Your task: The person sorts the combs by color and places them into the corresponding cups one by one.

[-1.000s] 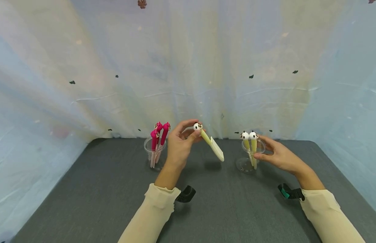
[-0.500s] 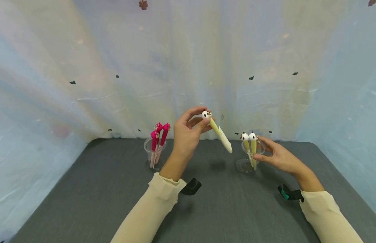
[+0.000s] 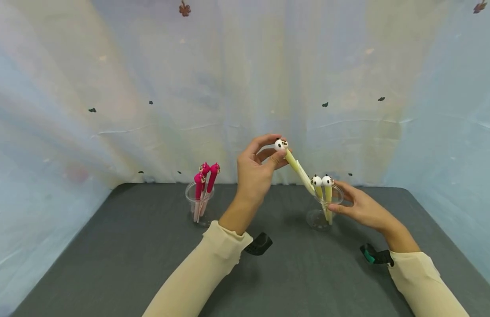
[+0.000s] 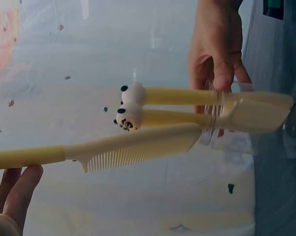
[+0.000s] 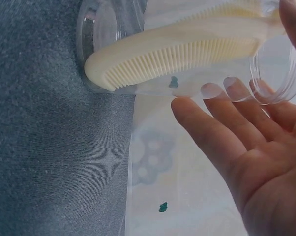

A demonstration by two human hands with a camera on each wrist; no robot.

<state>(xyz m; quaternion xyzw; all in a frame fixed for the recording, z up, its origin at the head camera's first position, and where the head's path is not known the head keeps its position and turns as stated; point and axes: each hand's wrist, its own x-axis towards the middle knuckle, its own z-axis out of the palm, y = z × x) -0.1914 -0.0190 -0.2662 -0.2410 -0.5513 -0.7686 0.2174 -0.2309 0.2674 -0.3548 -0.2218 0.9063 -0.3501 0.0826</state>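
A pale yellow comb (image 4: 138,145) with a white panda-head end is pinched near its head by my left hand (image 3: 256,174). It slants down to the right, its toothed end at the rim of a clear plastic cup (image 3: 317,221); whether it touches the rim I cannot tell. My right hand (image 3: 365,209) grips that cup around its upper part, thumb in front and fingers behind. Inside the cup stand two similar yellow panda combs (image 5: 187,42), heads above the rim and toothed ends down.
To the left, a second clear plastic cup (image 3: 188,197) holds several magenta-handled combs (image 3: 205,176) with figure heads. Both cups stand on a dark grey table (image 3: 141,246). A pale patterned curtain (image 3: 245,79) hangs behind the table.
My left hand has carried the yellow comb up and to the right, from between the cups to the right cup's rim. My right hand has kept its hold on the cup.
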